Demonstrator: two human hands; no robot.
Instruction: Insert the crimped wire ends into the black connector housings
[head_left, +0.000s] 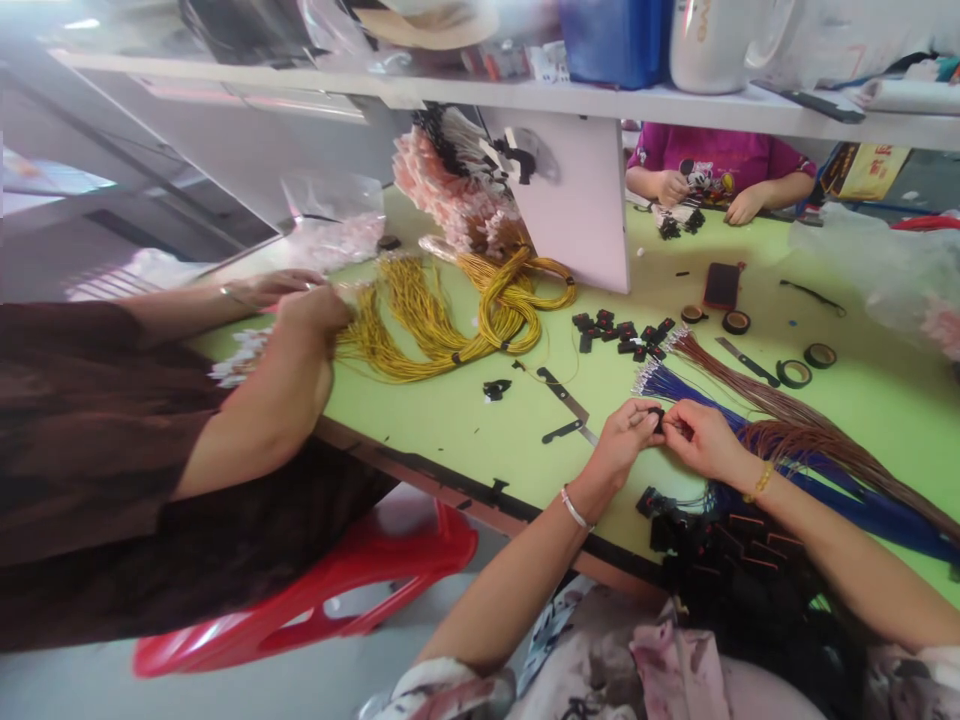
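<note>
My left hand (624, 440) pinches a small black piece (658, 418) over the green table (450, 440). My right hand (697, 436) meets it from the right, its fingers pressed together at the piece; what they grip is too small to name. Blue wires (686, 390) and brown wires (739, 378) with pale metal ends lie just beyond my hands. Several black connector housings (604, 328) are scattered behind them. A pile of black parts (750, 570) sits below my right wrist. Left of my hands lies an open folding blade (564, 395).
At the left a person in dark clothes (97, 440) handles yellow wires (420, 320). Across the table sits a person in a purple shirt (720, 160). Black tape rolls (793, 373) lie at the right. A shelf (480, 95) spans the top; a red stool (337, 590) stands below.
</note>
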